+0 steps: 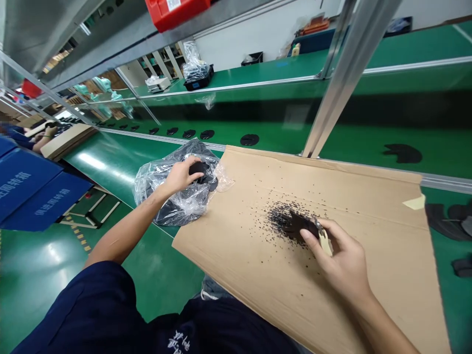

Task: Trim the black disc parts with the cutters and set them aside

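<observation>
1. The right hand, at four o'clock from a heap of black bits, was closed round a pale-handled tool; a jagged black piece jutted from beneath its thumb, over the heap.
2. The left hand, toward ten o'clock, had thumb and fingers curved around a dark piece; whether it gripped, I couldn't tell.
3. That piece was over a clear plastic bag at nine o'clock.
4. The bits lay scattered on a cardboard sheet.
5. Past the sheet, on a green surface, sat a dark disc at eleven o'clock and a notched piece at two.
</observation>
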